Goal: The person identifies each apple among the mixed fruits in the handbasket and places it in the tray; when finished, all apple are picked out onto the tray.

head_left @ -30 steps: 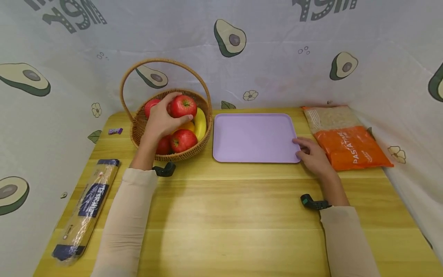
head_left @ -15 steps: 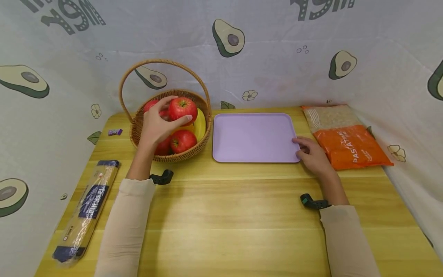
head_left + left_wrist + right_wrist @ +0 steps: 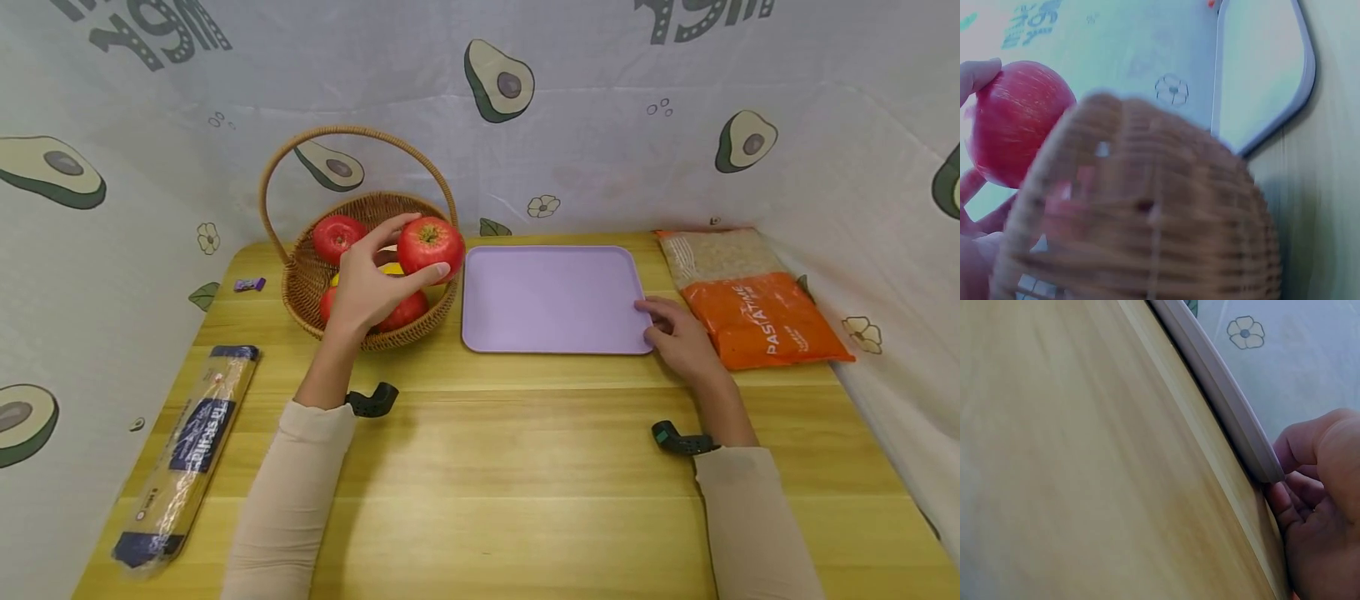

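Note:
My left hand point(image 3: 372, 279) grips a red apple point(image 3: 431, 247) above the right side of a wicker basket point(image 3: 302, 287). In the left wrist view, thumb and fingers curve round the apple point(image 3: 1019, 125), with the blurred basket wall point(image 3: 1191, 206) in front. Other red apples point(image 3: 339, 237) and some yellow fruit, partly hidden by the hand, lie in the basket. At the right end of a lilac tray point(image 3: 551, 300), my right hand point(image 3: 681, 340) holds the edge; the right wrist view has its thumb and fingers pinching the tray's rim point(image 3: 1229, 400).
Right of the tray lies an orange pasta bag point(image 3: 761, 312). A long pack of spaghetti point(image 3: 195, 450) lies along the left side, and a small purple-wrapped sweet point(image 3: 250, 284) sits left of the basket. The basket's tall handle point(image 3: 352, 130) arches over the fruit.
My left hand has carried the apple right and slightly toward me, from over the fruit to the basket's right rim. The right hand and tray have stayed put.

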`<act>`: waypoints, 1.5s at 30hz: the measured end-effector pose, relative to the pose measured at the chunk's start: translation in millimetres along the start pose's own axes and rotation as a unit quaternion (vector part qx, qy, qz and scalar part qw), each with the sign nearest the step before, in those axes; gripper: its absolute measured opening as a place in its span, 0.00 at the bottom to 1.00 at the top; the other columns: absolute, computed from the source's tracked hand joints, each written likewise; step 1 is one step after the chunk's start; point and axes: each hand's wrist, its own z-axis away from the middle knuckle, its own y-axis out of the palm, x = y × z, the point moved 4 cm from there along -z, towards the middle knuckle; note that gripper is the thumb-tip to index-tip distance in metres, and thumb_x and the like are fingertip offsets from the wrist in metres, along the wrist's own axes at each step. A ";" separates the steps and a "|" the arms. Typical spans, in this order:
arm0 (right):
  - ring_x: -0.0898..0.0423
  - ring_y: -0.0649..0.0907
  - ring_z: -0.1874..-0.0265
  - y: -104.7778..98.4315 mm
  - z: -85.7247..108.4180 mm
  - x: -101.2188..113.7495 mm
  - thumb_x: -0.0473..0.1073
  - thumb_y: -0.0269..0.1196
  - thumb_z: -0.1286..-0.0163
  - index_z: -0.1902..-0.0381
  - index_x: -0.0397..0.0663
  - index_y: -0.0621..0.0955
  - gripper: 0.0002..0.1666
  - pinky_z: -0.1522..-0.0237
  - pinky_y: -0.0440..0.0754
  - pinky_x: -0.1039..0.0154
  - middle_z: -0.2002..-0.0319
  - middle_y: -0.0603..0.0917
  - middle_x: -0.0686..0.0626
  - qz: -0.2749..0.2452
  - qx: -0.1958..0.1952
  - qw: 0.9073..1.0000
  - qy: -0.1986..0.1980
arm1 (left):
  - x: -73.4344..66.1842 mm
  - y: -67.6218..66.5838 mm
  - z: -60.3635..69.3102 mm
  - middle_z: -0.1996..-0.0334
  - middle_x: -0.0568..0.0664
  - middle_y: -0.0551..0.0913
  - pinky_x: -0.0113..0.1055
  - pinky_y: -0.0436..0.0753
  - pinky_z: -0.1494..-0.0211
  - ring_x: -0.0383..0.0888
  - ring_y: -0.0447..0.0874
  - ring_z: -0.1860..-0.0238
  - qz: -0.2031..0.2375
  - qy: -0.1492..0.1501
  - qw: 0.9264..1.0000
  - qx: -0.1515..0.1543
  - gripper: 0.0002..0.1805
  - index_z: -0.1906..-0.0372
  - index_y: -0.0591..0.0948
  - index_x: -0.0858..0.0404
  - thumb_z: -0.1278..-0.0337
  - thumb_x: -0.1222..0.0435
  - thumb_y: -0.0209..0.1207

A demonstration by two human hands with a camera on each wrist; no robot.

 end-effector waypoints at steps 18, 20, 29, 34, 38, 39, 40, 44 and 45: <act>0.42 0.77 0.44 0.1 3.5 -2.4 0.41 0.53 0.23 0.33 0.43 0.79 0.24 0.42 0.75 0.51 0.29 0.74 0.39 0.006 -0.096 0.995 0.016 | -23.9 72.9 3.2 0.34 0.51 0.79 0.45 0.87 0.44 0.49 0.81 0.44 -0.008 0.022 0.996 0.088 0.44 0.22 0.66 0.47 0.41 0.44 0.69; 0.43 0.77 0.45 -0.5 3.6 -4.1 0.41 0.52 0.23 0.33 0.44 0.79 0.24 0.44 0.75 0.53 0.29 0.75 0.39 0.006 -0.102 0.994 0.023 | -25.4 81.1 3.0 0.34 0.51 0.79 0.42 0.87 0.45 0.47 0.80 0.44 0.005 0.023 0.995 0.098 0.45 0.21 0.65 0.47 0.40 0.45 0.69; 0.43 0.78 0.46 0.3 3.3 -8.3 0.41 0.53 0.23 0.34 0.44 0.80 0.24 0.49 0.74 0.63 0.32 0.77 0.39 0.006 -0.120 0.992 0.026 | -23.3 125.8 -1.1 0.31 0.52 0.74 0.35 0.87 0.44 0.46 0.80 0.39 0.036 0.029 0.991 0.126 0.45 0.22 0.63 0.52 0.40 0.47 0.69; 0.42 0.78 0.46 2.8 1.5 -7.3 0.41 0.53 0.23 0.34 0.44 0.81 0.24 0.47 0.75 0.59 0.32 0.77 0.38 0.007 -0.119 0.993 0.021 | -7.9 142.3 -8.8 0.32 0.51 0.74 0.38 0.86 0.42 0.46 0.79 0.40 0.011 0.009 0.994 0.105 0.43 0.23 0.64 0.50 0.40 0.46 0.70; 0.42 0.78 0.46 4.3 0.7 -7.3 0.42 0.53 0.23 0.34 0.44 0.81 0.24 0.47 0.76 0.58 0.31 0.76 0.39 0.011 -0.118 0.993 0.021 | 5.1 150.0 -16.1 0.31 0.50 0.74 0.41 0.84 0.38 0.47 0.78 0.39 0.002 -0.023 0.996 0.088 0.43 0.23 0.64 0.48 0.40 0.46 0.70; 0.42 0.78 0.46 4.5 0.6 -7.2 0.42 0.53 0.23 0.34 0.44 0.81 0.24 0.47 0.76 0.58 0.31 0.76 0.39 0.013 -0.118 0.993 0.021 | 7.8 151.5 -18.0 0.31 0.50 0.74 0.42 0.83 0.37 0.48 0.78 0.38 0.005 -0.030 0.996 0.085 0.43 0.23 0.64 0.48 0.40 0.47 0.70; 0.42 0.78 0.46 4.6 0.6 -7.2 0.42 0.53 0.23 0.35 0.44 0.81 0.24 0.47 0.75 0.59 0.31 0.76 0.39 0.014 -0.119 0.993 0.020 | 10.4 153.2 -19.9 0.31 0.51 0.74 0.42 0.83 0.36 0.48 0.78 0.37 0.010 -0.035 0.996 0.082 0.44 0.23 0.64 0.49 0.40 0.48 0.71; 0.43 0.78 0.46 4.5 1.1 -6.9 0.41 0.53 0.24 0.35 0.44 0.81 0.24 0.49 0.75 0.61 0.32 0.77 0.39 0.017 -0.122 0.992 0.017 | 19.1 160.2 -28.3 0.30 0.52 0.73 0.44 0.80 0.32 0.49 0.76 0.35 0.028 -0.057 0.995 0.073 0.45 0.22 0.63 0.51 0.41 0.50 0.71; 0.43 0.78 0.47 4.6 1.0 -6.8 0.41 0.53 0.24 0.35 0.44 0.81 0.24 0.49 0.75 0.61 0.32 0.77 0.39 0.017 -0.122 0.992 0.016 | 20.4 161.7 -30.5 0.30 0.52 0.73 0.44 0.80 0.32 0.49 0.76 0.34 0.032 -0.062 0.995 0.073 0.45 0.22 0.63 0.51 0.41 0.50 0.71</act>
